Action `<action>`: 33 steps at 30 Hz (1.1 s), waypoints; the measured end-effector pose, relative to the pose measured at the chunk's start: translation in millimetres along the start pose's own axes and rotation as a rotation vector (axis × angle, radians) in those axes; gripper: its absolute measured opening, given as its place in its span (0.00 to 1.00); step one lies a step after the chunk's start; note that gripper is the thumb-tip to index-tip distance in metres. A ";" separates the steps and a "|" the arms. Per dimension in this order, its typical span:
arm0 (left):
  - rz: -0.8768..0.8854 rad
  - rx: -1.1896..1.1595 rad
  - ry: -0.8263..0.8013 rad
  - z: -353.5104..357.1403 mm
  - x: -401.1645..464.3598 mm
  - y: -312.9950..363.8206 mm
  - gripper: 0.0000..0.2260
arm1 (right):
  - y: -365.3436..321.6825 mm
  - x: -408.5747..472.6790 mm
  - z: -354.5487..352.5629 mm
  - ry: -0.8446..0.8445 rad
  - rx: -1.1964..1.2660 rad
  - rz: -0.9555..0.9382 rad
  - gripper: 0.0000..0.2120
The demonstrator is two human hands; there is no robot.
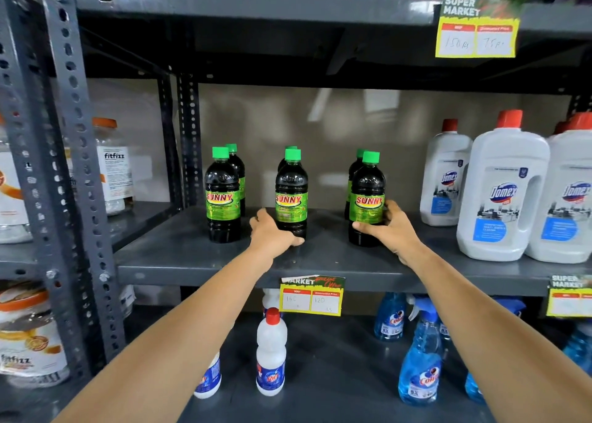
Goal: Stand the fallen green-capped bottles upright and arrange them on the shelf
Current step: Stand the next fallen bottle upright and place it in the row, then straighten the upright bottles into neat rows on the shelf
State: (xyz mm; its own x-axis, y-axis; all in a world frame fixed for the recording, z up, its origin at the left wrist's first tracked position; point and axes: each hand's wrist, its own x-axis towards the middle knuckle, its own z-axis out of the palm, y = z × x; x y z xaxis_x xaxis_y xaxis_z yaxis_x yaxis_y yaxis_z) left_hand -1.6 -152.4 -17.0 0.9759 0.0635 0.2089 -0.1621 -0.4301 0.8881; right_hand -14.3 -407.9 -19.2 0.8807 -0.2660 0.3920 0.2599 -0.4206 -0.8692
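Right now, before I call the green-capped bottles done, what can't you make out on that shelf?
- Back-row bottles: only caps and shoulders show behind the front bottles; their bases are hidden.
- Left hand: covers the middle bottle's base; grip unclear.
- Price tag figures: too blurred.
- Rightmost white jug: cut by the frame edge.

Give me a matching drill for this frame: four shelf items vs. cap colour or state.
Items:
1. front right Sunny bottle
2. front left Sunny bottle
3. Domex jug
4. fitfizz jar

States:
A. orange lid
B. red cap
C. green cap, gripped by right hand
D. green cap, standing untouched

Pairs: 1-C, 2-D, 3-B, 4-A
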 end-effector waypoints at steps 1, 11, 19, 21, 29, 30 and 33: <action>-0.003 -0.051 -0.053 0.5 5.6 0.0 0.38 | 0.2 0.0 -0.1 -0.006 0.004 0.006 0.35; 0.101 -0.060 -0.065 6.4 18.8 -7.2 0.33 | -2.4 -0.4 -1.1 -0.009 0.003 0.012 0.34; 0.136 -0.033 -0.077 4.6 10.8 -5.8 0.34 | -6.1 -3.6 -1.0 -0.010 0.010 0.014 0.31; 0.139 -0.034 -0.079 4.4 10.5 -5.8 0.34 | -7.1 -3.7 -0.9 -0.014 0.014 0.016 0.30; 0.138 -0.023 -0.095 3.9 9.5 -6.6 0.35 | -8.4 -5.7 -0.5 -0.015 0.025 0.024 0.32; 0.139 -0.021 -0.094 3.6 9.5 -6.3 0.35 | -8.9 -5.8 -0.7 -0.019 0.026 0.026 0.32; 0.136 -0.015 -0.089 3.7 10.5 -7.2 0.35 | -8.2 -5.1 -0.7 -0.039 0.029 0.028 0.33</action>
State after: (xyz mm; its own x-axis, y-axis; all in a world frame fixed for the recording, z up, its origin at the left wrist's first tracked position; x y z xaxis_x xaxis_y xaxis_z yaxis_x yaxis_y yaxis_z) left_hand 10.4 -152.0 -22.7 0.9538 -0.0749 0.2908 -0.2949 -0.4159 0.8603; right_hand -21.2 -403.7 -13.8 0.9022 -0.2432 0.3562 0.2461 -0.3880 -0.8882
